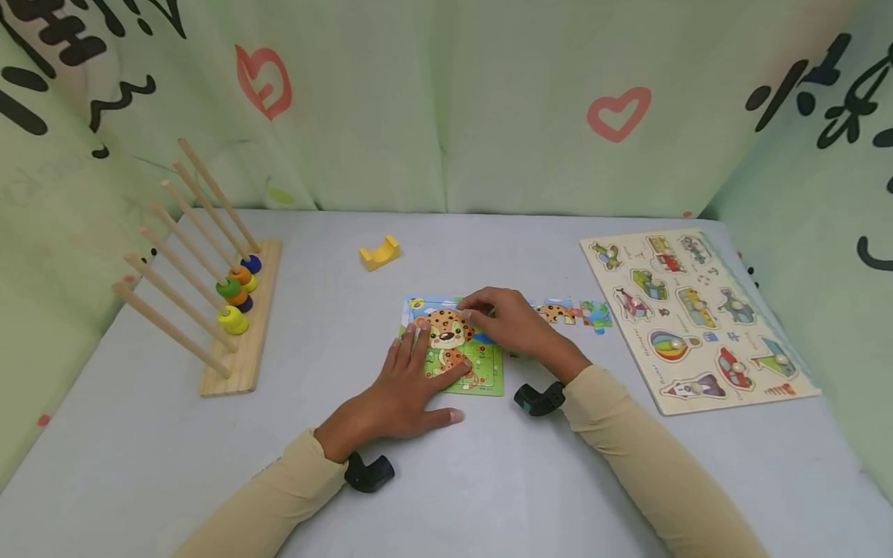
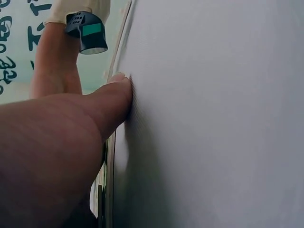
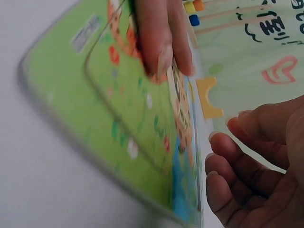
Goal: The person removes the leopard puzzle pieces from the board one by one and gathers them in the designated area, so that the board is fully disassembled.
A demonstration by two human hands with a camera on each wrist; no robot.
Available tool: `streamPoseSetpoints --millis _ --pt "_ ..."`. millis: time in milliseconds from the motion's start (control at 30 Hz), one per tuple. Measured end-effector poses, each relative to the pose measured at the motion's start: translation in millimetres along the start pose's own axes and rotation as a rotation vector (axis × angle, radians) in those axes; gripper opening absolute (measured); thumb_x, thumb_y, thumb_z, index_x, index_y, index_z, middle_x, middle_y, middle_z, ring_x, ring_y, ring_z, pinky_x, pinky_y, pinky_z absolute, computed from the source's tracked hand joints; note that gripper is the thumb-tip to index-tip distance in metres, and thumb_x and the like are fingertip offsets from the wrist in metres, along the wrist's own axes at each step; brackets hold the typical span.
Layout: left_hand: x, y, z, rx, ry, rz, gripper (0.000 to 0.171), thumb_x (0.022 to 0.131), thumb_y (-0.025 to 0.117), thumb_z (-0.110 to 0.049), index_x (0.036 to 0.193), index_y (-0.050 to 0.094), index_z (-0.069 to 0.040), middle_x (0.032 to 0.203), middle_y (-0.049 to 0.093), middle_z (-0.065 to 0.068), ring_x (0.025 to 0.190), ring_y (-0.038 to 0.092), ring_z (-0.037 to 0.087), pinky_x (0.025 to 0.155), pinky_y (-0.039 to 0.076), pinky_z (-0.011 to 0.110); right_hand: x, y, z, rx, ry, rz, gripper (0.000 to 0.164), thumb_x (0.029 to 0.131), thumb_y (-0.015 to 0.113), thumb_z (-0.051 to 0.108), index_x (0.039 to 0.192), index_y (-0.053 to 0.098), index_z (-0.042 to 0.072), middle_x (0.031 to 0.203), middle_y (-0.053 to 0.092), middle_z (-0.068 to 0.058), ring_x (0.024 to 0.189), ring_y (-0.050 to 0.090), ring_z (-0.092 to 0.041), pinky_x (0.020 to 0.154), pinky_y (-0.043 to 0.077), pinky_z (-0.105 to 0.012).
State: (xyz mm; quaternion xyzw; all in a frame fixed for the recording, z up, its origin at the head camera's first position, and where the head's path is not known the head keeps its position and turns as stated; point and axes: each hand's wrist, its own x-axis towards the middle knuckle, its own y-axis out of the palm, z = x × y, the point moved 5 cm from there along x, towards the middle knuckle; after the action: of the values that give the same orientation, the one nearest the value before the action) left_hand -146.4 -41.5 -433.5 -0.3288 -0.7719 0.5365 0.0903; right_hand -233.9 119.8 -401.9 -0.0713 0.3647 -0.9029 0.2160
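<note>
A jigsaw board (image 1: pixel 494 381) with a spotted leopard picture lies on the table before me. My left hand (image 1: pixel 401 397) rests on its left part with the fingers spread, the thumb reaching past the board's lower edge. At the upper right of the board is my right hand (image 1: pixel 515 322), its fingers bent and fingertips close over the picture. The right wrist view shows this right hand (image 3: pixel 261 164) half curled, with nothing seen between thumb and fingers. Loose jigsaw pieces (image 1: pixel 556 313) lie to the board's right, partly hidden behind the right hand.
A wooden stand (image 1: pixel 253 349) with slanting pegs and coloured beads is at the left. Behind the board sits a yellow arch-shaped block (image 1: pixel 380 254). A wooden peg puzzle (image 1: pixel 698 341) lies at the right, and a green curtain (image 1: pixel 446 108) hangs along the table's back edge.
</note>
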Motion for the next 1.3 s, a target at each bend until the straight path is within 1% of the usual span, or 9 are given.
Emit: streamPoseSetpoints --millis 100,267,400,533,700,800,967,1167,1300 --pt "0.3 0.6 0.7 0.001 -0.008 0.001 0.068 0.092 0.053 -0.060 0.152 0.035 -0.033 0.156 -0.018 0.026 0.141 -0.022 0.042 0.111 -0.003 0.059 5 5 6 0.017 -0.010 0.016 0.023 0.099 0.057 0.016 0.117 0.068 0.005 0.112 0.066 -0.006 0.099 0.061 -0.020 0.086 0.048 -0.041" --pt "-0.1 0.1 0.7 -0.023 -0.011 -0.004 0.068 0.092 0.055 -0.059 0.151 0.035 -0.033 0.155 -0.021 0.026 0.140 -0.024 0.042 0.111 -0.004 0.059 10 8 8 0.034 0.008 0.030 0.024 0.099 0.057 0.013 0.118 0.068 0.005 0.114 0.066 -0.007 0.102 0.061 -0.021 0.088 0.048 -0.040" --pt "-0.1 0.2 0.8 -0.020 -0.011 -0.004 0.067 0.092 0.055 -0.059 0.151 0.036 -0.033 0.155 -0.021 0.026 0.140 -0.024 0.041 0.111 -0.004 0.059 12 8 6 0.049 0.015 0.045 0.025 0.098 0.056 0.013 0.118 0.068 0.004 0.114 0.067 -0.008 0.101 0.062 -0.020 0.088 0.048 -0.040" --pt "-0.1 0.5 1.4 -0.017 -0.012 -0.003 0.067 0.092 0.055 -0.059 0.151 0.036 -0.034 0.156 -0.020 0.026 0.141 -0.024 0.041 0.111 -0.003 0.059 14 9 4 0.082 0.022 0.067 0.025 0.099 0.057 0.017 0.118 0.068 0.005 0.113 0.068 -0.007 0.098 0.062 -0.019 0.087 0.048 -0.038" --pt "0.1 0.6 1.4 -0.016 -0.017 0.000 0.068 0.091 0.055 -0.059 0.152 0.035 -0.034 0.157 -0.018 0.025 0.141 -0.023 0.041 0.111 -0.003 0.059 17 10 2 0.116 0.047 0.099 0.026 0.099 0.058 0.020 0.118 0.068 0.006 0.108 0.068 -0.005 0.088 0.062 -0.018 0.080 0.050 -0.036" --pt "0.5 0.3 0.9 -0.013 -0.009 -0.003 0.068 0.092 0.055 -0.059 0.151 0.035 -0.033 0.157 -0.017 0.026 0.141 -0.022 0.041 0.111 -0.002 0.060 20 11 2 0.111 0.059 0.104 0.025 0.098 0.058 0.018 0.118 0.068 0.005 0.107 0.068 -0.006 0.086 0.062 -0.019 0.078 0.050 -0.036" --pt "0.5 0.0 0.6 -0.018 -0.002 -0.008 0.067 0.092 0.054 -0.059 0.151 0.036 -0.033 0.156 -0.017 0.026 0.141 -0.022 0.041 0.111 -0.002 0.060 21 13 5 0.077 0.041 0.103 0.023 0.098 0.058 0.013 0.117 0.067 0.003 0.106 0.068 -0.009 0.093 0.061 -0.020 0.084 0.048 -0.038" --pt "0.4 0.2 0.8 -0.008 -0.013 -0.002 0.068 0.092 0.054 -0.061 0.152 0.035 -0.034 0.157 -0.017 0.025 0.141 -0.022 0.041 0.111 -0.002 0.059 21 15 8 0.099 0.008 0.124 0.021 0.096 0.059 0.007 0.115 0.067 0.001 0.098 0.065 -0.009 0.088 0.062 -0.021 0.078 0.049 -0.036" --pt "0.5 0.1 1.2 -0.004 -0.015 -0.001 0.069 0.092 0.054 -0.061 0.152 0.034 -0.034 0.157 -0.016 0.025 0.141 -0.022 0.041 0.111 -0.002 0.059 22 17 7 0.132 0.017 0.131 0.022 0.096 0.060 0.006 0.116 0.067 0.002 0.099 0.063 -0.008 0.085 0.063 -0.020 0.074 0.050 -0.033"
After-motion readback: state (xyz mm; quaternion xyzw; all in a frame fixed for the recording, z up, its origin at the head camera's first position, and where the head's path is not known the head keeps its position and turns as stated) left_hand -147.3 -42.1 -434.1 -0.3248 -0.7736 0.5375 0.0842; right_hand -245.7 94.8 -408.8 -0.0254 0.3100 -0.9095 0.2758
